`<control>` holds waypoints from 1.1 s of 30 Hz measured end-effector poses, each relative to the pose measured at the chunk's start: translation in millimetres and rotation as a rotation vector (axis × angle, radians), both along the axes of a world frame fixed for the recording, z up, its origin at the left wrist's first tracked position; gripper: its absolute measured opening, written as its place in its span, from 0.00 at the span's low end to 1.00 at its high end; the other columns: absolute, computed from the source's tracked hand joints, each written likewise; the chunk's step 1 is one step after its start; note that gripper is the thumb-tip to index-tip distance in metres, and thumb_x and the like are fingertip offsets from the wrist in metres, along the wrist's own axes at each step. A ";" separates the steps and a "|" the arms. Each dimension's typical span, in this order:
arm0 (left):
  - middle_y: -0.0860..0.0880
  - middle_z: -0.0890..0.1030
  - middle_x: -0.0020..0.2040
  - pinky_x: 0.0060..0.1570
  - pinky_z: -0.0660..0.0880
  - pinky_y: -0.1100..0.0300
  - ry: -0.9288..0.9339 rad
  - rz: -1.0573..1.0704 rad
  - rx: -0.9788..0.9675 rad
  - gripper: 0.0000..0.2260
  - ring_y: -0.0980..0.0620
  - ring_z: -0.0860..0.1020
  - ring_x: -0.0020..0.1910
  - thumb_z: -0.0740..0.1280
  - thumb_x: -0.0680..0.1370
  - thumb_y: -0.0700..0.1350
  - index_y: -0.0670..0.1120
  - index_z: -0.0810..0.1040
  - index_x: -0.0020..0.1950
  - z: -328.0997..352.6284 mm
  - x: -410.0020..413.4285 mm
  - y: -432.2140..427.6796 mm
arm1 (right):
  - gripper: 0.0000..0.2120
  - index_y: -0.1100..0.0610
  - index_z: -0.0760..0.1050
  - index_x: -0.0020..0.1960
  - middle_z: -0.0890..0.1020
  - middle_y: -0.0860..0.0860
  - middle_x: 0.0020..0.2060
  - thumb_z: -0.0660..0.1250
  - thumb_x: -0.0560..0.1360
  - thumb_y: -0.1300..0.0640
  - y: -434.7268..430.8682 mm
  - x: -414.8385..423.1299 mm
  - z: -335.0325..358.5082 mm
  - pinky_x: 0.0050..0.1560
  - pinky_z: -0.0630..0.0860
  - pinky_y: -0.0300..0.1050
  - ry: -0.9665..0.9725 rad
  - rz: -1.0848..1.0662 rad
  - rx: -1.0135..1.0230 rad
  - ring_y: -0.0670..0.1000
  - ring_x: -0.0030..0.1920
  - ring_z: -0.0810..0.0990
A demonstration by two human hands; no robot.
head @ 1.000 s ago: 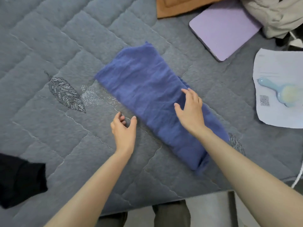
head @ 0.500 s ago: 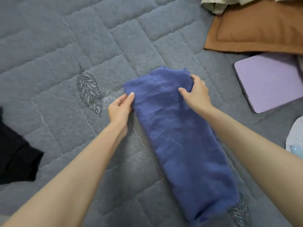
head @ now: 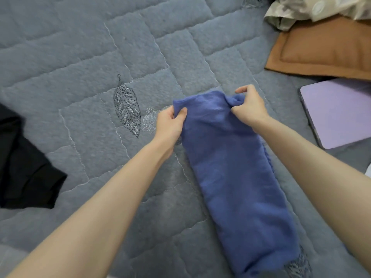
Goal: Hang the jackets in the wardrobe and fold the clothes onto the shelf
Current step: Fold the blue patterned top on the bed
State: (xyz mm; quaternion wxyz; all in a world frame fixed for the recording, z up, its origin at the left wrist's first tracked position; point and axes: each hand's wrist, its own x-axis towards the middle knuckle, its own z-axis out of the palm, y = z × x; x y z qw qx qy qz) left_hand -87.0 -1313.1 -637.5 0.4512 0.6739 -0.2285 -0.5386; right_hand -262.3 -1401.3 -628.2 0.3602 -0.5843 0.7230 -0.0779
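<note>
A blue cloth point(head: 230, 167), folded into a long narrow strip, lies on the grey quilted bed cover point(head: 80, 67) and runs from the middle toward the lower right. My left hand point(head: 170, 123) pinches its far left corner between thumb and fingers. My right hand point(head: 249, 105) grips the far right corner, where the fabric bunches up. Both far corners are lifted slightly off the cover.
A black garment point(head: 24, 167) lies at the left edge. At the right are a lilac flat case point(head: 339, 115), a brown pillow point(head: 325, 51) and a crumpled pale patterned fabric point(head: 313, 11) at the top right. A leaf is stitched into the cover point(head: 126, 107).
Both hands went from the cloth's middle to its far end, then closed on the two far corners. The far edge now bunches and lifts.
</note>
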 end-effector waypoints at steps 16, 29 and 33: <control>0.52 0.81 0.53 0.57 0.73 0.64 -0.047 -0.356 -0.137 0.18 0.55 0.78 0.55 0.60 0.76 0.28 0.44 0.81 0.58 20.5 -62.8 144.2 | 0.20 0.57 0.73 0.54 0.72 0.56 0.53 0.61 0.65 0.73 169.1 -75.1 30.2 0.49 0.56 0.48 0.462 0.192 -0.376 0.58 0.56 0.67; 0.53 0.82 0.50 0.48 0.71 0.62 -0.352 -0.413 0.069 0.20 0.63 0.76 0.39 0.57 0.72 0.29 0.49 0.83 0.48 -0.4 -78.6 200.3 | 0.11 0.53 0.80 0.40 0.76 0.53 0.61 0.68 0.66 0.68 215.9 -116.9 26.2 0.56 0.62 0.52 0.472 0.495 -0.262 0.59 0.58 0.73; 0.47 0.74 0.60 0.53 0.69 0.64 -0.351 -0.140 0.119 0.18 0.55 0.74 0.45 0.62 0.75 0.32 0.45 0.74 0.63 -6.4 -76.8 175.3 | 0.13 0.55 0.79 0.51 0.76 0.53 0.61 0.65 0.70 0.67 198.5 -107.0 23.0 0.53 0.65 0.51 0.411 0.491 -0.313 0.58 0.57 0.74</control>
